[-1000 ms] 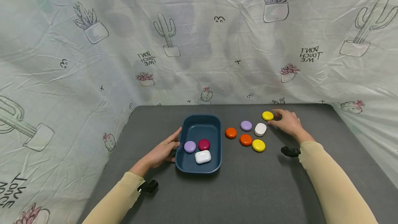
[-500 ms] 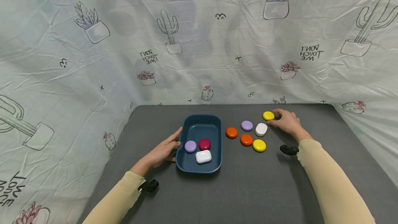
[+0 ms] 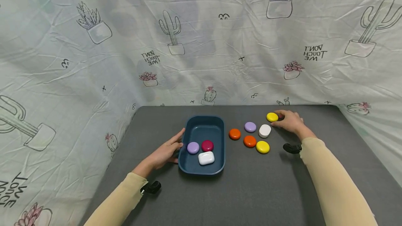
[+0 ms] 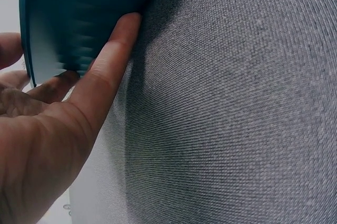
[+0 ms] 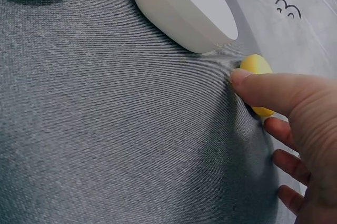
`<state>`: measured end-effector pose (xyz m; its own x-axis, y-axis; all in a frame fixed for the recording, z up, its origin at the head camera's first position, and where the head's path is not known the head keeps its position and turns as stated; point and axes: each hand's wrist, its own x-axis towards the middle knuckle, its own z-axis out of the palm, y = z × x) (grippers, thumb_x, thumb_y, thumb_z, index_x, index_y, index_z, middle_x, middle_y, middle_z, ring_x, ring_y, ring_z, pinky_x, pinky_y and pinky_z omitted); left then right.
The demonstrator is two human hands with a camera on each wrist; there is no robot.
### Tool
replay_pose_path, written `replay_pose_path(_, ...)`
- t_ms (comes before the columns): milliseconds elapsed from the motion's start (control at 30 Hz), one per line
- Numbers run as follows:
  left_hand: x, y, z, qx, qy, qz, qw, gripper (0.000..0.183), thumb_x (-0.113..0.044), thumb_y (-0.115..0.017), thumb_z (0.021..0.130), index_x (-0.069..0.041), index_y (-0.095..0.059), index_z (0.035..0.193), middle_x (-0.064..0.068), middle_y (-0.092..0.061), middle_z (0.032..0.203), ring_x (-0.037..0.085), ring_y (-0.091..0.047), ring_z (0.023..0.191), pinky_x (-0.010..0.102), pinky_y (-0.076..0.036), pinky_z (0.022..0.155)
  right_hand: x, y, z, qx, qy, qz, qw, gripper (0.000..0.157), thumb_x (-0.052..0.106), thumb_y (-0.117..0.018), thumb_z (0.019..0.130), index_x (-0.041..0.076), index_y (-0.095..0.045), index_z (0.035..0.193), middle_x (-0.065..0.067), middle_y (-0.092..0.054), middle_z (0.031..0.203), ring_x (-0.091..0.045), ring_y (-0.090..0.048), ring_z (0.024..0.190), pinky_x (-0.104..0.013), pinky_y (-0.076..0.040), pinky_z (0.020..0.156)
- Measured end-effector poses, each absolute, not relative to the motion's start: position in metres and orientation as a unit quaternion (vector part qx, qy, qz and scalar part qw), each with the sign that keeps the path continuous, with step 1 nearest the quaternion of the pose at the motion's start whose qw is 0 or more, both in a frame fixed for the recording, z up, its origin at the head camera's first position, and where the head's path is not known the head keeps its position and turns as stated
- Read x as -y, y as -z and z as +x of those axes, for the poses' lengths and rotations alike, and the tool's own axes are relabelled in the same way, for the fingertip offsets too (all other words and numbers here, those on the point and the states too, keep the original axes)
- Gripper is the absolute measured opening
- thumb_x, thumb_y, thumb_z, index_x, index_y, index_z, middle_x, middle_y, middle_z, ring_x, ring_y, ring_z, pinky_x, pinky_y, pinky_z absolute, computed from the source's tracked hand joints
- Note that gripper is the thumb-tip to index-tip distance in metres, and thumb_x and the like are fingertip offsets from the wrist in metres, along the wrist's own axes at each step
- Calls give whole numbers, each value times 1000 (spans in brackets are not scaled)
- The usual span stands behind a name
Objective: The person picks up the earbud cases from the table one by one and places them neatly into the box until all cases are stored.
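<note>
A dark blue tray (image 3: 203, 115) stands left of centre in the head view. My left hand (image 3: 161, 153) rests at its left side, fingers along the wall. In the left wrist view the extended thumb (image 4: 108, 66) lies along the tray's outer wall (image 4: 79, 2). Inside sit a lilac disc (image 3: 193, 148), a dark red disc (image 3: 207, 145) and a white rounded block (image 3: 206, 158). My right hand (image 3: 290, 121) hovers at the far yellow disc (image 3: 272, 117), thumb and forefinger spread on either side. In the right wrist view the thumb partly covers this yellow disc (image 5: 256, 66).
Right of the tray lie two orange discs (image 3: 235, 134), another lilac disc (image 3: 250, 127), a white piece (image 3: 265, 131) and a nearer yellow disc (image 3: 262, 147). The grey table (image 3: 238, 191) ends at a printed white curtain (image 3: 194, 44).
The whole head view has shifted slightly, with things a few pixels further right. Both hands keep nearly the same places by the tray and the far yellow disc.
</note>
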<state>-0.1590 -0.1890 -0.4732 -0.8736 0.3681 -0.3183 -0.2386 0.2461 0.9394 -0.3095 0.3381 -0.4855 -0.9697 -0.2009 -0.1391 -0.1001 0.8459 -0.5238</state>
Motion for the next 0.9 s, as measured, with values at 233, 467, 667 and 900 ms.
replay_pose_path(233, 183, 472, -161, -748, -616, 35, 243, 63, -19, -39, 112, -43, -12, 164, 16, -18, 167, 43, -37, 141, 47, -56, 82, -340, 483, -323, -955, 261, -89, 108, 80, 46, -72, 93, -1, -44, 151, -32, -49, 142, -52, -34, 121, -67, -25, 92)
replay_pose_path(467, 177, 470, -164, -748, -619, 28, 239, 63, -19, -39, 111, -43, -13, 164, 16, -18, 167, 43, -37, 141, 48, -56, 82, -343, 480, -336, -956, 254, -99, 110, 79, 48, -71, 92, -1, -47, 150, -32, -49, 142, -52, -35, 121, -66, -26, 92)
replay_pose_path(667, 172, 469, -164, -746, -622, 24, 237, 64, -19, -40, 111, -42, -12, 164, 17, -18, 167, 43, -38, 140, 49, -56, 82, -344, 481, -346, -958, 247, -107, 102, 70, 43, -70, 94, -1, -52, 145, -30, -54, 136, -49, -39, 116, -63, -28, 89)
replay_pose_path(900, 166, 468, -167, -751, -619, 9, 229, 63, -20, -40, 111, -43, -13, 164, 16, -20, 165, 43, -36, 141, 49, -55, 83, -345, 477, -352, -953, 258, -125, 95, 65, 37, -71, 95, -3, -54, 143, -30, -56, 134, -49, -39, 117, -67, -27, 92)
